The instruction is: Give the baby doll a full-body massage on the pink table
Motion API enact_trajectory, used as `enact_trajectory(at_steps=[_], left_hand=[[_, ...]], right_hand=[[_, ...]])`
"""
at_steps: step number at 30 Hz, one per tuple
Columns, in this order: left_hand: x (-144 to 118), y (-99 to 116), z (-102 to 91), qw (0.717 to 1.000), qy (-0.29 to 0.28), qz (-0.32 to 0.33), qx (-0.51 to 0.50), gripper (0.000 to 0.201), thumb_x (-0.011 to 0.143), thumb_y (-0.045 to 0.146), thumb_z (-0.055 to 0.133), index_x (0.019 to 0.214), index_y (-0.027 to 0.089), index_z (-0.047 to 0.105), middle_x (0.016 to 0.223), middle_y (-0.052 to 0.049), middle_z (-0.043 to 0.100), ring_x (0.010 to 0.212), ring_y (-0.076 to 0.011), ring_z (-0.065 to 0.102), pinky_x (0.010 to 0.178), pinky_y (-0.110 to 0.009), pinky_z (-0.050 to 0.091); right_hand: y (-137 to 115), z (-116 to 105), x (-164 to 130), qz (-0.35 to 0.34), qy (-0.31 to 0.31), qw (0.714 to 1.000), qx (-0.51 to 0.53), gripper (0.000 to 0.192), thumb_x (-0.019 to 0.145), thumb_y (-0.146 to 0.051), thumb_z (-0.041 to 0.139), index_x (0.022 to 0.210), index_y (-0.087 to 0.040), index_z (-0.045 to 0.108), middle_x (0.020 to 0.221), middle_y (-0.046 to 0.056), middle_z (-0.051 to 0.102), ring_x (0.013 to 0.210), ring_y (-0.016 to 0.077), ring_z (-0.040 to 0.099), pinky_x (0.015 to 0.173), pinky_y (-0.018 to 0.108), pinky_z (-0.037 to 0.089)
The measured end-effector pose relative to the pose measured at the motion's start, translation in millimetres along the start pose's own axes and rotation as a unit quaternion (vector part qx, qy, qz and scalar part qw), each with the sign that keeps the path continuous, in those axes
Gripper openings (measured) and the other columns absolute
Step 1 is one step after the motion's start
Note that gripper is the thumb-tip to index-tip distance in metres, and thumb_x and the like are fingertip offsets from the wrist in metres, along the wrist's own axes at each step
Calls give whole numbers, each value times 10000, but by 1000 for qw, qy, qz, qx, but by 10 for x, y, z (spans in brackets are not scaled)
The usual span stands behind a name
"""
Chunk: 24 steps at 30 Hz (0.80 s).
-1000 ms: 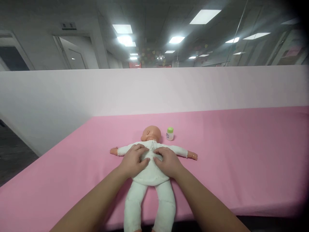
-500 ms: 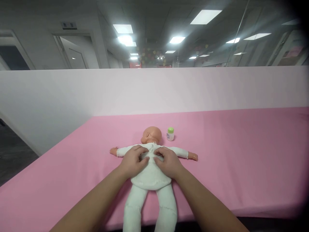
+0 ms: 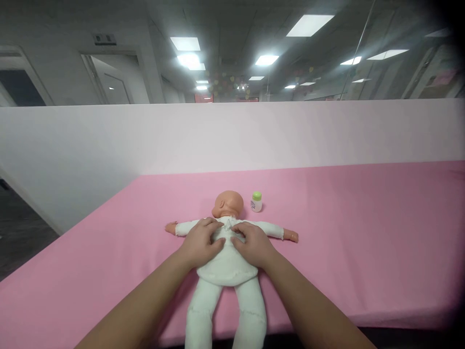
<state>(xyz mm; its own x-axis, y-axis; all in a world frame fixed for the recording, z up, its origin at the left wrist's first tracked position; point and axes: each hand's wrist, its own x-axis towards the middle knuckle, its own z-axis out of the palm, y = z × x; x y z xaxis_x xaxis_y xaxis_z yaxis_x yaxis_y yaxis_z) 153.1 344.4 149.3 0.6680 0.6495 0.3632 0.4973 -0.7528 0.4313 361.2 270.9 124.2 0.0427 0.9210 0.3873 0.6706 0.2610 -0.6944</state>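
Little has moved since the earlier frames: both hands have stayed on the doll's back, with the fingertips creeping slightly up toward the neck, and the doll's legs have slid a touch nearer the front edge, while the bottle has kept its place.

Largest in view is the pink table cover [image 3: 363, 232], which stretches across the whole width and ends against a pale partition wall [image 3: 232, 135]. Above that wall a dim room with ceiling lights [image 3: 308, 24] and a doorway [image 3: 112, 80] shows.

On the cover, near its front edge, lies the doll [image 3: 227, 264], face down in a white suit, arms spread out to either side and legs hanging toward the viewer over the edge. Its bare head [image 3: 228, 203] points away from the person and is turned to the left.

The left hand [image 3: 201, 241] rests flat on the left half of the doll's back, fingers spread and slightly curled, pressing on the cloth rather than closing round anything. The right hand [image 3: 252, 244] lies the same way on the right half, fingers loose and open, its thumb near the middle seam. The two hands are just beside each other, not touching.

Smallest is the white bottle with a green cap [image 3: 256, 201], standing upright just to the right of the doll's head, apart from it
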Motion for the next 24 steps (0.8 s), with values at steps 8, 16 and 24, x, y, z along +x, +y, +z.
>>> enact_trajectory(at_steps=[8,16,24], left_hand=[[17,-29,-8,999,15,-10,31,216,853,375,659,1010,248,736,943,-72,696,1009,-310,607,866,-460,488],[-18,9,7,997,51,40,44,515,845,332,669,1346,242,592,1278,-101,608,1224,-316,519,1053,-495,434],[-14,-4,-5,999,5,32,42,582,882,342,643,1450,272,535,1372,-105,578,1270,-326,517,1085,-515,422]], right_hand=[[-24,11,-6,2,4,1000,15,101,892,-256,629,954,-242,707,933,19,705,854,200,641,780,347,502],[65,50,-14,17,39,999,18,390,874,-279,648,1262,-249,622,1229,60,616,931,200,624,895,404,525],[76,60,-11,-30,47,998,-39,342,889,-270,651,1228,-223,660,1194,60,664,1146,256,573,1043,439,450]])
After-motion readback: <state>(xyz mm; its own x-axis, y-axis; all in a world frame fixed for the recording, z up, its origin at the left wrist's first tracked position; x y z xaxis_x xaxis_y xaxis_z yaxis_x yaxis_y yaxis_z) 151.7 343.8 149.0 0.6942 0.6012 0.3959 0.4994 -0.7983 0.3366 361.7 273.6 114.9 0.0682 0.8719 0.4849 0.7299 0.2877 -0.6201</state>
